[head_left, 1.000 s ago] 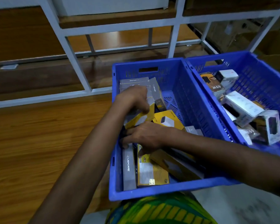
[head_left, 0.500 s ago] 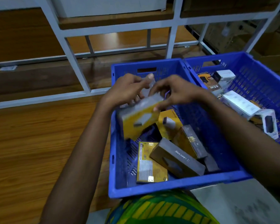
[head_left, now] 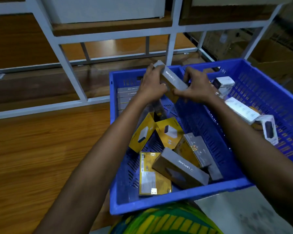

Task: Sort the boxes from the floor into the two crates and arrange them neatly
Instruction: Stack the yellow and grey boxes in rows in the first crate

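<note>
Two blue crates stand side by side in front of me. Over the far end of the left crate (head_left: 113,191) my left hand (head_left: 152,86) and my right hand (head_left: 195,88) both grip one grey and yellow box (head_left: 172,78), tilted with its grey side up. Below it, grey boxes (head_left: 127,94) stand in a row against the crate's far left wall. Loose yellow and grey boxes (head_left: 169,134) lie jumbled on the crate's floor; one yellow box (head_left: 153,173) lies flat near the front. The right crate (head_left: 260,78) holds white boxes (head_left: 242,110).
A white metal shelf frame (head_left: 69,73) with wooden boards stands behind the crates. Wooden floor (head_left: 41,149) stretches to the left. A cardboard carton (head_left: 277,61) sits at the far right. My green and yellow patterned clothing (head_left: 167,220) is just below the left crate's front rim.
Both hands came up from the crate's floor with a box and carried it toward the crate's far end. The box has turned, so its grey side now faces up.
</note>
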`<state>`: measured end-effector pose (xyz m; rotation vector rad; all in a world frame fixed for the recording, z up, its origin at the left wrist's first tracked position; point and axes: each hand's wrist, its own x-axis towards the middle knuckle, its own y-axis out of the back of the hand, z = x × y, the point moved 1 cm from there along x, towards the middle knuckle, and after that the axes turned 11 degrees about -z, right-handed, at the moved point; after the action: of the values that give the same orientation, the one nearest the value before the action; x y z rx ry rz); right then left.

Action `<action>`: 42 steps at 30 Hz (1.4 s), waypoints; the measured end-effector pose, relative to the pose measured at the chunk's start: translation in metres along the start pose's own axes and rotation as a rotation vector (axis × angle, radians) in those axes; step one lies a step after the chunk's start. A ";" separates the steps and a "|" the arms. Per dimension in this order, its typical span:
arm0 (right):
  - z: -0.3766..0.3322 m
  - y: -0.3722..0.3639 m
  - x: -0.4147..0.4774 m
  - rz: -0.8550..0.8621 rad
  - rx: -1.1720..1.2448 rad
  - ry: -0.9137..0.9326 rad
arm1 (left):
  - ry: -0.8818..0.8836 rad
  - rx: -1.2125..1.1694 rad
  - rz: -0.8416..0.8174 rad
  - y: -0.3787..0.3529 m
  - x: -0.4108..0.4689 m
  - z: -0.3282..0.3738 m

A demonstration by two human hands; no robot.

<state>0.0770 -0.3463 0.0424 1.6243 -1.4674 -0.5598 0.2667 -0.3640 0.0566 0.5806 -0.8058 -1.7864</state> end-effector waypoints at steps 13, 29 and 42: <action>-0.054 -0.011 -0.015 -0.757 -0.347 -0.160 | 0.071 -0.269 -0.236 -0.032 -0.005 -0.019; -0.057 0.024 -0.019 -1.001 0.127 -0.193 | 0.183 0.123 -0.743 -0.026 -0.030 -0.039; -0.029 0.022 0.002 0.342 0.067 -0.019 | 0.276 0.660 -1.197 -0.109 -0.043 -0.031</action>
<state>0.0873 -0.3385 0.0764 1.3772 -1.7468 -0.3355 0.2359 -0.3056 -0.0457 2.0161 -0.9189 -2.3438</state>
